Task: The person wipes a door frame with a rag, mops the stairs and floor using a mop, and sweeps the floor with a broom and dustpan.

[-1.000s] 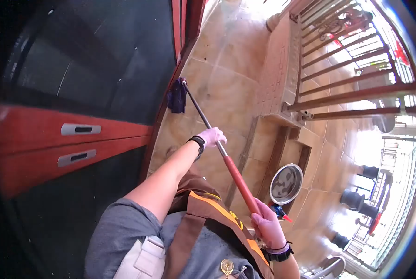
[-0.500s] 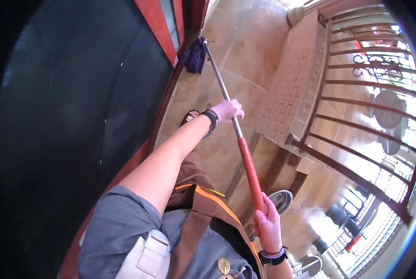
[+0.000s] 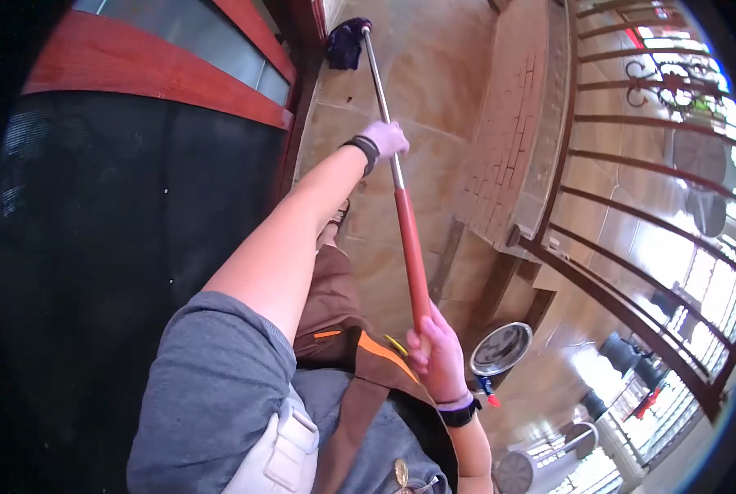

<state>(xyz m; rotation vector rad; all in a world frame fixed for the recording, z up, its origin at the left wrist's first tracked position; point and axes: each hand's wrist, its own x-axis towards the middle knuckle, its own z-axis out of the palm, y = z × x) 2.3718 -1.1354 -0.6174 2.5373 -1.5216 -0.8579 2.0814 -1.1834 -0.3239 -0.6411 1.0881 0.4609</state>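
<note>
A mop [image 3: 408, 239] with a silver pole, a red grip and dark purple strands reaches away from me. Its mop head [image 3: 347, 45] lies on the tiled floor beside the foot of the doorway at the top. My left hand [image 3: 384, 140], in a pinkish glove, is wrapped around the metal pole just above the red grip. Lower down, my right hand [image 3: 439, 354], also gloved, is closed around the end of the red grip. Both wrists wear dark bands.
A black panel [image 3: 146, 222] with red framing [image 3: 146, 53] stands along my left. To the right are a low brick wall [image 3: 504, 156] and a brown metal railing [image 3: 631, 177]. Steps [image 3: 500, 288] and a round metal basin [image 3: 501, 349] are near my right hand.
The mop head has moved up in the view, along the floor by the door frame. Both hands have shifted up and left, still gripping the mop. The view has shifted too.
</note>
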